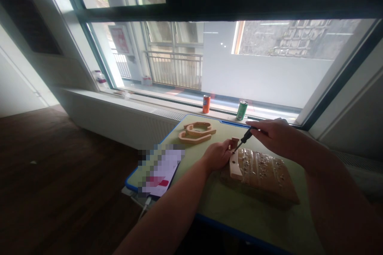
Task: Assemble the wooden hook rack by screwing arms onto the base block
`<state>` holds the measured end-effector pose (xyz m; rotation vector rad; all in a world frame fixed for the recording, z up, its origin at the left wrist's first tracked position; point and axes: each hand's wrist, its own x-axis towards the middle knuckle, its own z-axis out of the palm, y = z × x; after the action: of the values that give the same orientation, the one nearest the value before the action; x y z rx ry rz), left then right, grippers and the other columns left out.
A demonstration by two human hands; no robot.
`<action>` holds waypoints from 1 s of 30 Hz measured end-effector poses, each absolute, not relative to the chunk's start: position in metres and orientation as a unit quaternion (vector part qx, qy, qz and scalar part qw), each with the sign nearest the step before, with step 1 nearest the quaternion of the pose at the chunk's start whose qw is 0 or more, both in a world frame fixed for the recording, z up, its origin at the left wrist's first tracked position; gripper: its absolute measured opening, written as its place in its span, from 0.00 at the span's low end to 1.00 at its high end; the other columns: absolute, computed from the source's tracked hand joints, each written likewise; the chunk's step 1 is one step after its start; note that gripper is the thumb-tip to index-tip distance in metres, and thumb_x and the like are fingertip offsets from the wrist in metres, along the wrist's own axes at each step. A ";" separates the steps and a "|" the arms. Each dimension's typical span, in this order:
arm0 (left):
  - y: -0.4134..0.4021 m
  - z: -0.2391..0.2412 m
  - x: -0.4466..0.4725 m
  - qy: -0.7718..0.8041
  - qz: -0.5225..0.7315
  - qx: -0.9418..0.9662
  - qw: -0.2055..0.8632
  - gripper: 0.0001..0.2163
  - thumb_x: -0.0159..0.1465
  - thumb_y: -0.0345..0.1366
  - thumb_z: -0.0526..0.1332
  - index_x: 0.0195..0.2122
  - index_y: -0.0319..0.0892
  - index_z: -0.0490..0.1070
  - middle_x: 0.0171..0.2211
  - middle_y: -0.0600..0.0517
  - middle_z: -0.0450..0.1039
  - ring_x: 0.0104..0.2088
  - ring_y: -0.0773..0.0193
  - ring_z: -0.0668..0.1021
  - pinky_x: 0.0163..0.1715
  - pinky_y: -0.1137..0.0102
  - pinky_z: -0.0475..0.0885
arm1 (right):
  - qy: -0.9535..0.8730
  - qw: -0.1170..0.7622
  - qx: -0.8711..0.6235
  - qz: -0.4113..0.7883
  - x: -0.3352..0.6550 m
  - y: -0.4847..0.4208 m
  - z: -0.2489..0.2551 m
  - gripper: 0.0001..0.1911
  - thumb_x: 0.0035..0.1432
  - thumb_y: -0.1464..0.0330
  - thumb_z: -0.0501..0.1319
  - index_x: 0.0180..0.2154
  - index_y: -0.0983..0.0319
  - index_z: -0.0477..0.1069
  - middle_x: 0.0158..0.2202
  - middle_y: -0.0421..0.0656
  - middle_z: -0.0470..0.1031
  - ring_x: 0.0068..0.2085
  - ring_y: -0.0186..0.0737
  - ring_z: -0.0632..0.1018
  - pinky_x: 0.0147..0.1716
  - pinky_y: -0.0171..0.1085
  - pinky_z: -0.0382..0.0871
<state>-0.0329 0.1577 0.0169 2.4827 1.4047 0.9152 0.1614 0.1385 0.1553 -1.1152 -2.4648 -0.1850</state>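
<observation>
My right hand (271, 130) is closed around the dark handle of a screwdriver (245, 136), which slants down to the left. Its tip meets a pale wooden piece (235, 169) that has a dark hole in its face. On the far side of that piece, my left hand (220, 154) grips its upper end with bent fingers. The wooden piece rests against the left edge of a brown cardboard-like block (269, 171). Clear tape and several small screws or similar bits cover the block's top.
Curved wooden pieces (196, 132) lie at the table's (209, 203) far left. A tablet or phone (164, 171), partly blurred, lies at the left edge with a white cable (145, 207). An orange can (206, 104) and a green can (242, 110) stand on the windowsill behind.
</observation>
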 end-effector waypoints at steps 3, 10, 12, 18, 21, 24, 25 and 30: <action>0.157 0.016 -0.033 0.470 0.316 0.821 0.072 0.09 0.62 0.35 0.51 0.40 0.43 0.68 0.31 0.51 0.74 0.30 0.63 0.74 0.28 0.72 0.62 | -0.885 0.198 -0.413 -0.086 0.162 0.138 0.157 0.16 0.59 0.61 0.52 0.33 0.59 0.76 0.27 0.42 0.77 0.26 0.34 0.73 0.25 0.33 0.60; 0.155 0.020 -0.033 0.456 0.329 0.821 0.097 0.10 0.62 0.35 0.50 0.41 0.44 0.69 0.30 0.52 0.74 0.30 0.65 0.74 0.30 0.73 0.63 | -0.879 0.255 -0.396 -0.076 0.152 0.133 0.157 0.13 0.58 0.62 0.55 0.41 0.59 0.74 0.31 0.40 0.78 0.28 0.34 0.75 0.28 0.32 0.64; 0.155 0.020 -0.032 0.456 0.331 0.820 0.101 0.10 0.62 0.34 0.51 0.41 0.43 0.69 0.31 0.51 0.74 0.30 0.65 0.74 0.30 0.73 0.63 | -0.881 0.255 -0.390 -0.081 0.152 0.132 0.156 0.13 0.59 0.63 0.54 0.40 0.59 0.75 0.33 0.41 0.78 0.31 0.35 0.76 0.31 0.33 0.65; 0.154 0.021 -0.032 0.470 0.318 0.819 0.087 0.11 0.62 0.35 0.51 0.43 0.44 0.69 0.30 0.52 0.74 0.28 0.66 0.73 0.27 0.74 0.61 | -0.871 0.234 -0.422 -0.091 0.160 0.145 0.151 0.17 0.61 0.65 0.50 0.44 0.60 0.73 0.39 0.45 0.78 0.38 0.41 0.78 0.36 0.37 0.68; 0.154 0.021 -0.031 0.470 0.315 0.821 0.079 0.12 0.63 0.36 0.50 0.43 0.44 0.69 0.30 0.52 0.74 0.28 0.65 0.74 0.27 0.73 0.61 | -0.862 0.255 -0.429 -0.090 0.160 0.154 0.147 0.17 0.60 0.65 0.50 0.43 0.60 0.74 0.40 0.46 0.78 0.39 0.43 0.77 0.37 0.38 0.68; 0.153 0.022 -0.030 0.478 0.311 0.818 0.075 0.12 0.63 0.36 0.50 0.43 0.44 0.70 0.31 0.51 0.75 0.29 0.65 0.74 0.28 0.73 0.62 | -0.851 0.273 -0.442 -0.075 0.158 0.159 0.145 0.18 0.60 0.63 0.50 0.47 0.60 0.72 0.36 0.45 0.78 0.35 0.40 0.77 0.31 0.36 0.67; 0.153 0.022 -0.030 0.482 0.309 0.816 0.074 0.12 0.63 0.36 0.50 0.43 0.44 0.70 0.31 0.51 0.75 0.29 0.65 0.74 0.28 0.73 0.62 | -0.848 0.277 -0.446 -0.072 0.158 0.160 0.144 0.18 0.60 0.62 0.50 0.47 0.60 0.72 0.33 0.44 0.78 0.32 0.39 0.77 0.29 0.35 0.66; 0.152 0.024 -0.030 0.486 0.298 0.818 0.074 0.12 0.63 0.36 0.50 0.43 0.44 0.70 0.31 0.51 0.75 0.29 0.65 0.74 0.28 0.73 0.62 | -0.844 0.254 -0.464 -0.094 0.156 0.161 0.143 0.21 0.61 0.58 0.49 0.28 0.62 0.74 0.22 0.41 0.73 0.22 0.34 0.70 0.23 0.34 0.57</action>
<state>-0.0303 0.1516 0.0237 2.4556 1.4581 0.8937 0.1563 0.1606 0.1434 -1.2599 -2.2919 -0.2547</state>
